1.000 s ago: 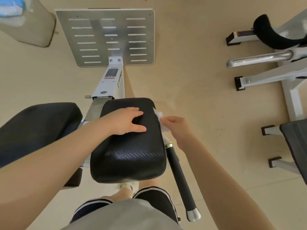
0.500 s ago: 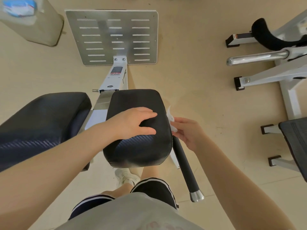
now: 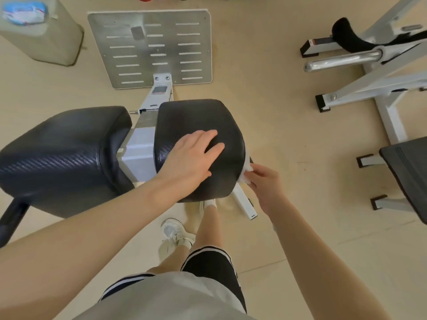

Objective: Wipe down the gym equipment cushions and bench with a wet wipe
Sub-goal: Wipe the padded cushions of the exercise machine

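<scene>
Left hand [image 3: 191, 161] is lying flat, bracing the black textured vinyl cushion [image 3: 198, 125] while right hand [image 3: 263, 183] is pinching the crumpled white wet wipe [image 3: 245, 173] against its right edge, likely needing the underside next.

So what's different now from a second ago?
The right hand has slid the wipe back along the cushion's right edge, towards the person. The left hand stays flat on top, and the right keeps pinching the wipe.

Wipe [image 3: 245, 173] right of cushion [image 3: 198, 125]
</scene>
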